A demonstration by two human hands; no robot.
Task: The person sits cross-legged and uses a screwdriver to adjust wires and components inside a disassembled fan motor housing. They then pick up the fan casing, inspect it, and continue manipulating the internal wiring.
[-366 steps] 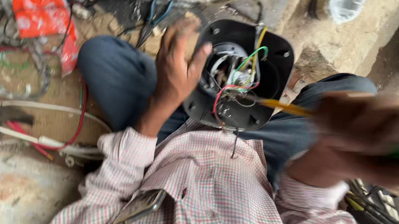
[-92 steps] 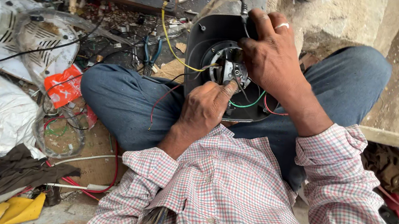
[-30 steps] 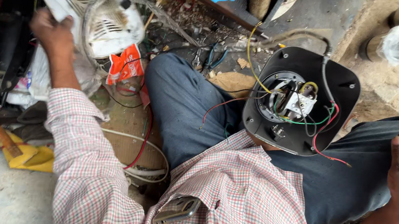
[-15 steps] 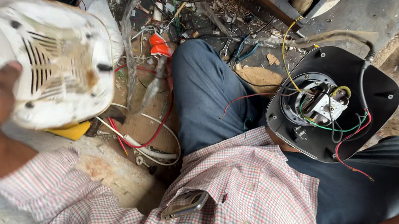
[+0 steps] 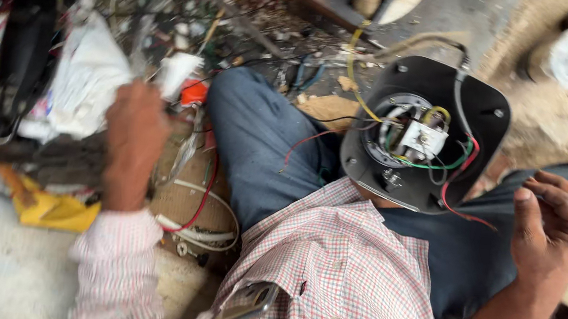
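Two bare hands sit far apart, with the black housing (image 5: 426, 133) between them but nearer the right one. That housing, a rounded black shell, rests tilted on the person's lap against the blue trousers (image 5: 257, 142), its open side up, showing a white terminal block (image 5: 423, 138) and loose red, green and yellow wires (image 5: 465, 166). The right hand (image 5: 551, 225) hovers just beside the housing's lower right edge, apart from it; its grip is loosely curled, fingers bent toward the palm, holding nothing that can be made out. The left hand (image 5: 133, 135) reaches out to the left over the cluttered floor, well apart from the housing, its back toward the camera. It lies against a white crumpled sheet or bag (image 5: 86, 83) and a small white piece (image 5: 180, 73), but motion blur hides whether its grip is closed on either. Below it lie coiled white and red cables (image 5: 204, 207) and a yellow scrap (image 5: 50, 208). A phone (image 5: 242, 306) pokes from the checked shirt's pocket
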